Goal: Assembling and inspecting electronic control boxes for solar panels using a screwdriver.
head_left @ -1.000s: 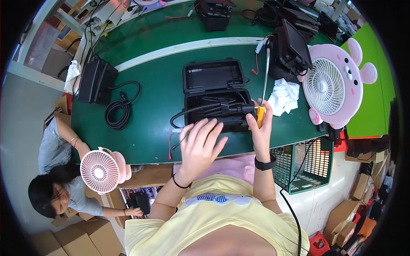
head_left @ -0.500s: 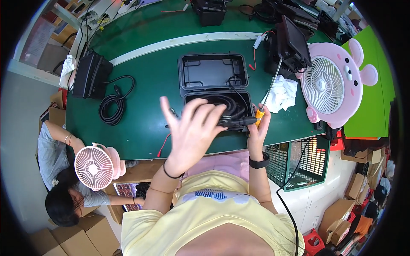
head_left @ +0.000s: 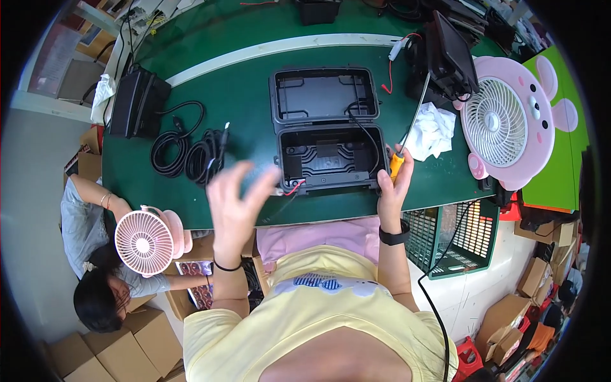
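Note:
A black plastic case point(head_left: 331, 179) lies on the green table with its lid point(head_left: 324, 95) swung back. A thin black cable runs inside it, and red wire shows at its lower left corner. My right hand point(head_left: 393, 191) is at the case's right side, closed on a screwdriver point(head_left: 396, 164) with a yellow handle. The long metal shaft points up and away. My left hand point(head_left: 232, 204), smeared by motion, is left of the case with thumb and fingers apart, nothing visible in it. Just beyond it lies a coiled black cable point(head_left: 207, 156).
Another coiled cable point(head_left: 168, 156) leads to a black box point(head_left: 137, 102) at the left. To the right are crumpled white tissue point(head_left: 433, 130), a black device point(head_left: 445, 57) and a pink animal-shaped fan point(head_left: 499, 121). A small pink fan point(head_left: 145, 242) stands near a co-worker point(head_left: 98, 296).
The black cable coil has left the case and now lies on the table to its left. My left hand has moved left, away from the case. The right hand keeps the screwdriver.

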`<state>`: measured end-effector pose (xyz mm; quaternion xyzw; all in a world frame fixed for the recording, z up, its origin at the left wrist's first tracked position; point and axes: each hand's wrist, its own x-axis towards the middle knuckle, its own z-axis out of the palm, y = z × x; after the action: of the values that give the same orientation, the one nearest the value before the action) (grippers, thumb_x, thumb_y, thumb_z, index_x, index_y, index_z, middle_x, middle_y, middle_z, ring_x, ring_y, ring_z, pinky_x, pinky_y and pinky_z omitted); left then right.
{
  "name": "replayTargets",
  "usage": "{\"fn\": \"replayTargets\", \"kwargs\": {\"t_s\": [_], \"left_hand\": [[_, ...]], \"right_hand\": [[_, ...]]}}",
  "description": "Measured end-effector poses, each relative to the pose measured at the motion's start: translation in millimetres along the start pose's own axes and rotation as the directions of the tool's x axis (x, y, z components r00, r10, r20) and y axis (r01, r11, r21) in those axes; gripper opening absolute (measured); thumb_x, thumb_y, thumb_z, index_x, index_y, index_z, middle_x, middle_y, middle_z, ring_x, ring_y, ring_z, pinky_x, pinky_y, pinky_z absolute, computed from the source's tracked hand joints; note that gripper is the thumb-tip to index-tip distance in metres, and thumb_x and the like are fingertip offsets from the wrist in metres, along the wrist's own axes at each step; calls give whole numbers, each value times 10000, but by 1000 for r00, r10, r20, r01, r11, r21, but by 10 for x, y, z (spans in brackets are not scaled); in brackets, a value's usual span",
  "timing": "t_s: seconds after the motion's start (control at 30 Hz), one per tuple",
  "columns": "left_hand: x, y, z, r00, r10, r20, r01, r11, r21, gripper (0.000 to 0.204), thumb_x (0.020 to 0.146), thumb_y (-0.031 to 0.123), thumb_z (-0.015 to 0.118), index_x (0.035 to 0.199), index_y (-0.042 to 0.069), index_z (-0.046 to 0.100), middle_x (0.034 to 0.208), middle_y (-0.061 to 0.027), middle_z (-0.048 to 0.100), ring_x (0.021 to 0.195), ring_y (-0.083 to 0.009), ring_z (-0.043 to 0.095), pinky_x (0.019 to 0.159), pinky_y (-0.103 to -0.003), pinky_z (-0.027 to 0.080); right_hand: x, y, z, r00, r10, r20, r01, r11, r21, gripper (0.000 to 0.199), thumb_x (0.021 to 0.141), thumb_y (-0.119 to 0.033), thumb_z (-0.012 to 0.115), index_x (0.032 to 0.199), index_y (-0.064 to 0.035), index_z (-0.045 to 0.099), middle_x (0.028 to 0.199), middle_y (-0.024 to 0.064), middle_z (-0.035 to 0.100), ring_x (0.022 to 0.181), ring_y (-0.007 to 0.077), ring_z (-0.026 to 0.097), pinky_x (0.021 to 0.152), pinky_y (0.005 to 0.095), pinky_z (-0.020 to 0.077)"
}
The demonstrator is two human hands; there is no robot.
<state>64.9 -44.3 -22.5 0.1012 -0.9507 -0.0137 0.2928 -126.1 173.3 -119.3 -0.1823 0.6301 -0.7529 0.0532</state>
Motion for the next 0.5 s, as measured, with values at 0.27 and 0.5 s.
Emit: {"fn": "replayTargets", "kwargs": {"t_s": [0.27, 0.5], "left_hand": [[3, 175, 107, 889, 438, 136, -446, 895, 29, 260, 819, 167, 720, 1071, 229, 729, 1345, 89, 597, 907, -93, 550, 765, -274, 425], [107, 190, 189, 997, 30, -74, -70, 765, -640, 380, 888, 90, 708, 1244, 41, 584, 907, -72, 664, 653, -178, 585, 644, -328, 469]], "right_hand": [[6, -21, 10, 1000, 4, -3, -4, 1000, -20, 687, 884, -185, 685, 1445, -11, 330, 1430, 139, 433, 1327, 274, 470, 1105, 376, 344], [42, -107, 74, 1000, 6, -16, -7, 998, -70, 663, 885, -143, 686, 1440, -19, 347, 1426, 137, 447, 1311, 266, 488, 1081, 362, 372]]}}
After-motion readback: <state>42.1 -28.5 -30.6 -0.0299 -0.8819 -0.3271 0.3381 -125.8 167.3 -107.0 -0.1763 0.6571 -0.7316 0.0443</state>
